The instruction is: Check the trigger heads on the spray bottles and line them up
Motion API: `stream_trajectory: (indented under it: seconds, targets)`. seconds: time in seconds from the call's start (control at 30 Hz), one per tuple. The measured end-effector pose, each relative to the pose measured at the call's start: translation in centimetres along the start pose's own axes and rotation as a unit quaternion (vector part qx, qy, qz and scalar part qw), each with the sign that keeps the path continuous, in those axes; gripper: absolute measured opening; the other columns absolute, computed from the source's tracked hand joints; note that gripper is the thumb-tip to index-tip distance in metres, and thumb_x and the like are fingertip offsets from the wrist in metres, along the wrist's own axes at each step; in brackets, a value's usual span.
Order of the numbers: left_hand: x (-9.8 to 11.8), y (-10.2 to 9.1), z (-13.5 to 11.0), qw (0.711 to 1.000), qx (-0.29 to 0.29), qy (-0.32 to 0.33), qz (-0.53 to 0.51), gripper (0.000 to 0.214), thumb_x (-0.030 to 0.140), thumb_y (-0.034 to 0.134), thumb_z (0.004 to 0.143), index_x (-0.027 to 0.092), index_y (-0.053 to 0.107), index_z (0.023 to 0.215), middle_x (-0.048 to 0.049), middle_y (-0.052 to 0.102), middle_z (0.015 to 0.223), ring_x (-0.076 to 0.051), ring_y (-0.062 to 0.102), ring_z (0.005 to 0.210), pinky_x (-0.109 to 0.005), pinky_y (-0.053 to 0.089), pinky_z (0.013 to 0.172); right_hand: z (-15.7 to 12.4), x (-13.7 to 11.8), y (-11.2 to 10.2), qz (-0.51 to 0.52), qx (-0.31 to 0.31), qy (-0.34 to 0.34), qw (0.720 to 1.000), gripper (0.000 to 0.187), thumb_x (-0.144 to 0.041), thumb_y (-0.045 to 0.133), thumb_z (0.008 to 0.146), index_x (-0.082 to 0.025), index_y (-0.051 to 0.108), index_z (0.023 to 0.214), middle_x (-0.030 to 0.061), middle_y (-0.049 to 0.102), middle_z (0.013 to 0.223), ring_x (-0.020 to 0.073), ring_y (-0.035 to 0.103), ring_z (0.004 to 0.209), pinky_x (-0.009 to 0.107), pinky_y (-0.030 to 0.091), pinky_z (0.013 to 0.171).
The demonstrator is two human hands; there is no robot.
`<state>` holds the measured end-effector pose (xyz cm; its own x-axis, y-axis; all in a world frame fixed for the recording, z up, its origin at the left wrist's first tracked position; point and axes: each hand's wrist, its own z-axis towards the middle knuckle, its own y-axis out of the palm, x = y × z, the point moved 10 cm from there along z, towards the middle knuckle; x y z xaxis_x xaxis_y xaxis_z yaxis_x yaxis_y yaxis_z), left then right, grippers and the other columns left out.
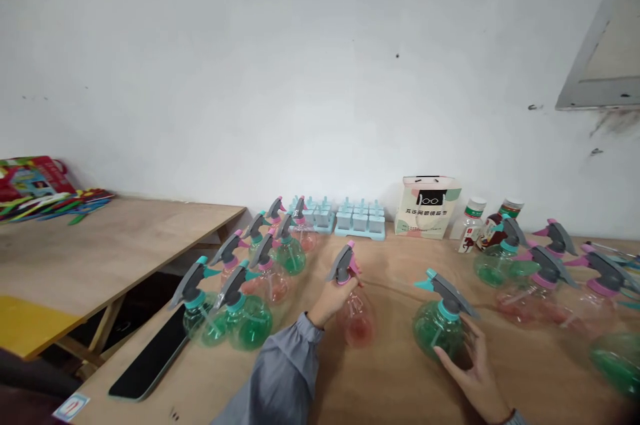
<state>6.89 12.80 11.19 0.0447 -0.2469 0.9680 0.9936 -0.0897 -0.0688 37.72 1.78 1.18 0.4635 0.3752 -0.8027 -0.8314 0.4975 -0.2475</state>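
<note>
While the left hand (330, 302) clasps an empty-looking pink bottle (357, 326), the right hand (473, 372) cups a green bottle (438, 335) at three o'clock; the box (425, 208) at twelve bears unreadable writing.

left hand (331, 303): pink spray bottle (354, 318) | right hand (475, 372): green spray bottle (440, 332)

Soft, even daylight, faint shadows; edges stretched and slightly blurred

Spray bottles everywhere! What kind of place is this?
Probably a small workroom or packing room. Many matching spray bottles stand grouped on a plain plywood table against a bare white wall. The left hand grips a pink spray bottle, the right hand a green spray bottle.
</note>
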Motion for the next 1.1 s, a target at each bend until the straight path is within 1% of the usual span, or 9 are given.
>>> stream_trajectory:
  seconds: [0.17,0.27,0.4,0.5,0.6,0.7,0.8,0.97,1.1]
  targets:
    - [1.1,0.7,-0.4,0.998,-0.02,0.047,0.044,0.011,0.024,0.066,0.073,0.02,0.06,0.065,-0.0031,0.067,0.074,-0.019,0.066,0.078,-0.035,0.057,0.08,-0.1,0.4,0.3,0.019,-0.012,0.003,1.0,0.07,-0.047,0.072,0.078,-0.026,0.039,0.135,0.0126,0.053,0.134,0.0301,0.058,0.12,0.054,0.05,0.103]
    - [1.6,0.3,-0.5,0.991,0.021,0.109,0.074,0.003,0.019,0.063,0.071,0.02,0.064,0.074,-0.0033,0.068,0.08,-0.018,0.066,0.078,-0.033,0.056,0.078,-0.2,0.8,0.4,0.019,-0.021,0.003,1.0,0.071,-0.048,0.073,0.077,-0.025,0.039,0.136,0.0136,0.051,0.135,0.0316,0.057,0.122,0.058,0.047,0.105]
    - [2.1,-0.8,-0.8,0.971,0.091,0.176,0.132,0.033,0.02,0.064,0.07,0.019,0.068,0.103,-0.0062,0.072,0.098,-0.017,0.067,0.082,-0.032,0.054,0.081,-0.1,0.3,0.6,0.024,-0.03,0.0,0.999,0.073,-0.049,0.074,0.076,-0.024,0.04,0.135,0.0152,0.052,0.134,0.0327,0.057,0.122,0.058,0.047,0.104]
    - [1.5,-1.9,-0.6,0.957,0.152,0.158,0.191,0.032,0.031,0.069,0.072,0.018,0.07,0.101,-0.0031,0.072,0.078,-0.017,0.064,0.067,-0.034,0.054,0.077,0.2,-0.4,0.5,0.034,-0.028,-0.006,0.999,0.073,-0.051,0.074,0.075,-0.023,0.04,0.133,0.016,0.053,0.132,0.0326,0.059,0.12,0.056,0.049,0.102]
    - [1.5,-2.7,-0.5,0.938,0.202,0.155,0.235,0.036,0.041,0.075,0.069,0.019,0.071,0.097,-0.0023,0.071,0.071,-0.021,0.067,0.072,-0.039,0.052,0.084,0.3,-0.8,0.7,0.037,-0.031,-0.008,0.999,0.075,-0.051,0.075,0.074,-0.023,0.039,0.133,0.0163,0.053,0.132,0.0323,0.058,0.12,0.055,0.049,0.102]
    - [1.8,-3.0,-0.6,0.928,0.205,0.197,0.243,0.05,0.043,0.065,0.077,0.021,0.064,0.121,-0.0071,0.075,0.098,-0.025,0.069,0.094,-0.044,0.046,0.096,0.2,-0.7,0.7,0.034,-0.028,-0.004,0.999,0.076,-0.052,0.075,0.074,-0.022,0.038,0.134,0.0165,0.052,0.134,0.0327,0.056,0.122,0.057,0.047,0.104]
    - [2.0,-3.8,-2.3,0.91,0.227,0.27,0.216,0.07,0.044,0.056,0.08,0.02,0.042,0.144,-0.0144,0.061,0.134,-0.031,0.061,0.119,-0.048,0.039,0.105,0.1,-0.5,0.7,0.027,-0.031,0.001,0.999,0.077,-0.053,0.074,0.074,-0.022,0.038,0.135,0.0169,0.052,0.134,0.0326,0.057,0.12,0.057,0.048,0.103]
    - [-1.7,-2.9,-5.1,0.894,0.213,0.252,0.303,0.085,0.037,0.068,0.069,0.017,0.034,0.145,-0.0187,0.053,0.138,-0.036,0.051,0.129,-0.052,0.038,0.109,0.2,-0.6,0.7,0.025,-0.032,-0.005,0.999,0.077,-0.054,0.074,0.074,-0.021,0.039,0.134,0.0169,0.053,0.133,0.0331,0.057,0.122,0.057,0.047,0.103]
    - [-4.7,-2.2,-3.9,0.889,0.19,0.218,0.356,0.076,0.034,0.068,0.072,0.017,0.038,0.14,-0.0183,0.056,0.129,-0.037,0.054,0.124,-0.054,0.042,0.106,0.2,-0.7,0.7,0.029,-0.033,0.004,0.999,0.076,-0.053,0.074,0.075,-0.022,0.038,0.135,0.0163,0.053,0.134,0.0324,0.057,0.122,0.056,0.047,0.104]
